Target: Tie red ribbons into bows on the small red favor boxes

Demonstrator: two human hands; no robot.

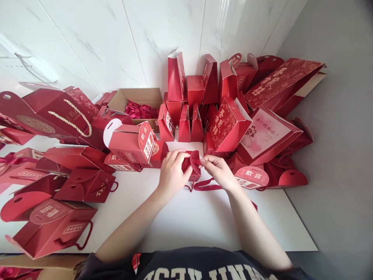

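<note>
Where it sits on the white counter before the heaped red boxes, the small red gift box stands upright, its rounded flap facing the person. The left hand curls closed around its left side; the right hand pinches the flap's edge, a red cord trailing beneath.

Lower centre, the white board lies open; gift boxes crowd the left, stacked boxes wall the top.
</note>
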